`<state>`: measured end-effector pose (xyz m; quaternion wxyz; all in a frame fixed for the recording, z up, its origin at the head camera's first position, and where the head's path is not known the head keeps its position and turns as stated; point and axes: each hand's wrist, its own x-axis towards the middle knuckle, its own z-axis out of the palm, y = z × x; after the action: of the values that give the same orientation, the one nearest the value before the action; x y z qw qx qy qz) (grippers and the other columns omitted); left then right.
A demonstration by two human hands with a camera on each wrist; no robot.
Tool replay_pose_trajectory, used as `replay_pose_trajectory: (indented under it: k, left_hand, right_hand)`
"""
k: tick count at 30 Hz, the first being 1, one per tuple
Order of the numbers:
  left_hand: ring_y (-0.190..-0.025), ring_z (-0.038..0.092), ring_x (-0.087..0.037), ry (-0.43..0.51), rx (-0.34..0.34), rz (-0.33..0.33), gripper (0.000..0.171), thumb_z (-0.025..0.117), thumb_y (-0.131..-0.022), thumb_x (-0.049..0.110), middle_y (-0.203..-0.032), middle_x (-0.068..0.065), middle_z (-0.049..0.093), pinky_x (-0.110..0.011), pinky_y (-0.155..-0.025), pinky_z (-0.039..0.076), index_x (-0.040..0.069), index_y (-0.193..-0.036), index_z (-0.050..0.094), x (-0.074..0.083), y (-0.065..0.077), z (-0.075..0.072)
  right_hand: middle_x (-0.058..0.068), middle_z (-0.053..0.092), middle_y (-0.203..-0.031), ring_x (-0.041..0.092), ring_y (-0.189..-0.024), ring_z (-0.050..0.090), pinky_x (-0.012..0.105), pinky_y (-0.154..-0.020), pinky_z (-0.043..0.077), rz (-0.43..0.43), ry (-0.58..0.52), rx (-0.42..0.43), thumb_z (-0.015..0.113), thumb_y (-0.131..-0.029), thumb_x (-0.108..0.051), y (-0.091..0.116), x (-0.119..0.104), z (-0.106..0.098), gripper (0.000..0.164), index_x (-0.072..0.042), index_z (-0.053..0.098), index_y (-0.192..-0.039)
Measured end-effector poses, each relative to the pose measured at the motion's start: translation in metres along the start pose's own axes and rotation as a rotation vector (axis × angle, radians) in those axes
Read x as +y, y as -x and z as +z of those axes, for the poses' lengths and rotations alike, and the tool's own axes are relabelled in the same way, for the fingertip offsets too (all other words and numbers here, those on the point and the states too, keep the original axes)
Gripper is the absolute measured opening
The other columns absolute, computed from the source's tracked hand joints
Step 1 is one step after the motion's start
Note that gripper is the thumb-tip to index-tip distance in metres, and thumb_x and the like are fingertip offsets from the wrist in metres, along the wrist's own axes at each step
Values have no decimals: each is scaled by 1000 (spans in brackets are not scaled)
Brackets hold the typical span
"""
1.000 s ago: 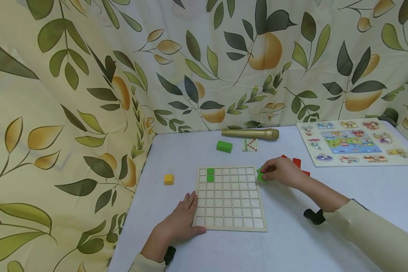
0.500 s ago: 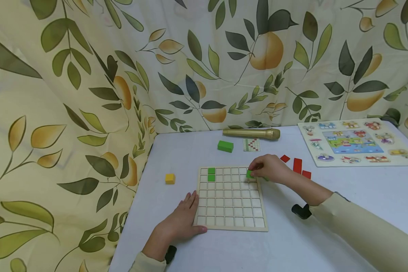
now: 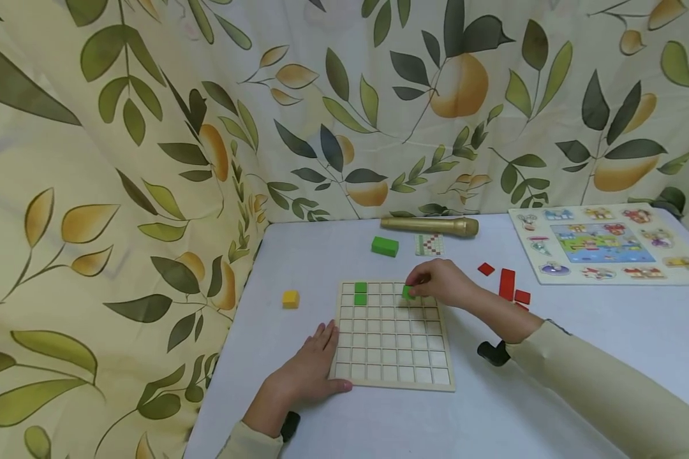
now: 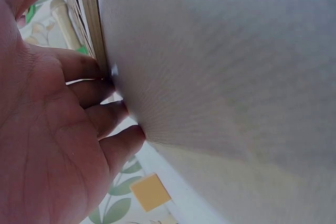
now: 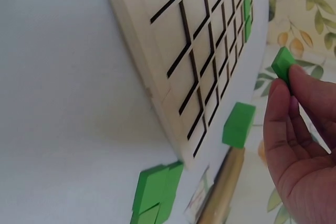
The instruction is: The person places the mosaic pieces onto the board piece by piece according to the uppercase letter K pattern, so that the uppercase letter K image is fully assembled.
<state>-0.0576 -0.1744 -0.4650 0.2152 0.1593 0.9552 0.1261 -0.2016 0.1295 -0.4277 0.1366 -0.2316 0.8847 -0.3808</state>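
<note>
Two green squares (image 3: 360, 299) lie in the gridded board (image 3: 389, 354), far left. My right grip (image 3: 442, 283) pinches a green tile (image 3: 407, 292) above the board's far right; my left grip (image 3: 307, 366), fingers extended, touches the board's left edge. A yellow block (image 3: 290, 299) sits farther left on the tabletop (image 3: 390, 424).

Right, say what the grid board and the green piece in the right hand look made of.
Grid board: probably wood, unpainted and matte, judging by its pale tan rim.
Green piece: perhaps painted wood or plastic, smooth-looking and evenly coloured; no grain shows.
</note>
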Motion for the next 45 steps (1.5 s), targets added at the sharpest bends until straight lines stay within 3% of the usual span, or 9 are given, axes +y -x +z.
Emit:
replay_pose_trajectory:
  k: [36,45]
  left_hand:
    - [-154,6,-28,-10,6,0,107,68,-88,60,-169,-10,6,-46,-121,20,2,-161,15,-2,-3,1]
    - [-154,5,-28,-20,-5,10,107,67,-88,61,-169,-10,4,-46,-121,20,2,-161,15,-4,-3,0]
  right_hand:
    - [-4,72,-86,15,-84,65,34,-76,54,-61,-73,-66,78,-88,-8,-36,-25,52,8,-6,77,-95]
    - [-2,72,-87,12,-80,64,31,-72,54,-76,-71,-67,79,-87,-7,-40,-32,67,7,-5,76,-94]
